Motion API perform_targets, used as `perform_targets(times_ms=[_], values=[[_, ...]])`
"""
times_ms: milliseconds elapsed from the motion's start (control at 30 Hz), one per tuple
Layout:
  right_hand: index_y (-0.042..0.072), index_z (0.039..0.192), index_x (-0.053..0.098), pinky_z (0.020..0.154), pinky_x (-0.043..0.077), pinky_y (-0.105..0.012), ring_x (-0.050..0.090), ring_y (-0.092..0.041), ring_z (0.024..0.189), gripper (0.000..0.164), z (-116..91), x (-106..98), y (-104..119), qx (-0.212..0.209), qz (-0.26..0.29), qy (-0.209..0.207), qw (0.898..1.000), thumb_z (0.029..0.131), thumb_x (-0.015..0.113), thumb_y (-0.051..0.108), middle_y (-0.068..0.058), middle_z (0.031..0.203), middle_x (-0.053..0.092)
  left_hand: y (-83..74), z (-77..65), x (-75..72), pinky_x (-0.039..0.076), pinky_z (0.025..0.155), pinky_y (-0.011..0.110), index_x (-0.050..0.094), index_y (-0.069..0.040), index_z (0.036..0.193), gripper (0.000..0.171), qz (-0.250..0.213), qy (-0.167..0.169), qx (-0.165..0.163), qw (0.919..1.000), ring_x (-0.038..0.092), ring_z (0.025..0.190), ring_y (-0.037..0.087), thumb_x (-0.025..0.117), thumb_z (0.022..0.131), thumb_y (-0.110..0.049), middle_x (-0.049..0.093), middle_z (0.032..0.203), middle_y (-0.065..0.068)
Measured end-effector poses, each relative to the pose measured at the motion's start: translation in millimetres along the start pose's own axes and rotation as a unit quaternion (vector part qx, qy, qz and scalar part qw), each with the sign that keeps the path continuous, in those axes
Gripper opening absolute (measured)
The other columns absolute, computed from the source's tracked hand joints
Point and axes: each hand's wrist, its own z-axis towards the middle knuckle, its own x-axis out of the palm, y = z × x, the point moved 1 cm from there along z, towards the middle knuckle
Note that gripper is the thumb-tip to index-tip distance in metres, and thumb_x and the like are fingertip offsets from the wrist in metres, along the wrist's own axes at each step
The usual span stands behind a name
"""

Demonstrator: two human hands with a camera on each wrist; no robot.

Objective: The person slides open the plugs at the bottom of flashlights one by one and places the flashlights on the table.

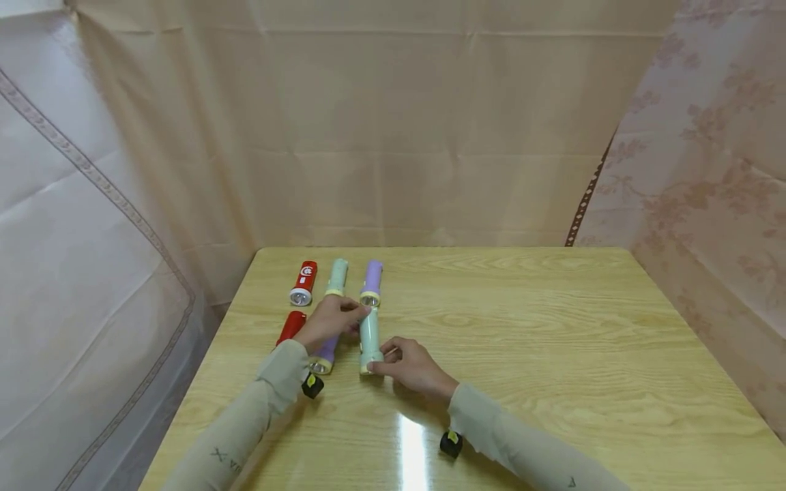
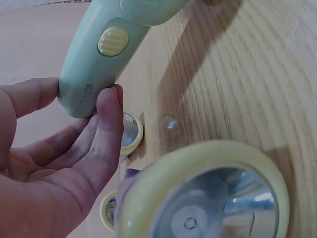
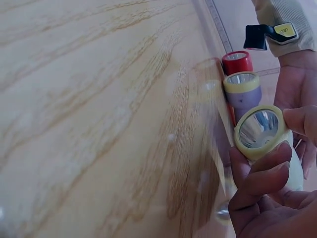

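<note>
Both hands hold one mint-green flashlight [image 1: 370, 333], its lens end toward me. My left hand [image 1: 327, 320] pinches its tail between thumb and fingers; the left wrist view shows the cream switch [image 2: 113, 41] on its side. At the lens end, my right hand [image 1: 419, 368] grips the cream rim [image 3: 242, 148] between thumb and fingers. Just left of it lies a purple flashlight [image 1: 327, 352], partly under my left hand. Beyond that lies a red flashlight [image 1: 291, 326], partly covered by the left wrist.
Behind, a back row holds a red-and-white flashlight [image 1: 304, 281], another mint-green flashlight [image 1: 338, 276] and another purple flashlight [image 1: 372, 278]. They lie on a wood-grain table [image 1: 522, 320]. Curtains [image 1: 417, 136] hang around the table's back and sides.
</note>
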Motion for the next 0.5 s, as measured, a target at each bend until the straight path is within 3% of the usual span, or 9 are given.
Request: perform_targets(times_ms=[500], values=[[0.004,0.118,0.064,0.082,0.055,-0.038,0.067,-0.02,0.094,0.043,-9,-17,-5,-0.011,0.002,0.017,1.0,0.092,0.079,0.035,-0.006,0.102,0.072,-3.8,0.6,14.7,0.061,0.078,0.038,0.075,-0.001,0.112,0.031,-0.018,-0.005,0.018,0.9996,0.073,0.083,0.022,0.073,0.098,-0.028,0.074,0.101,0.01]])
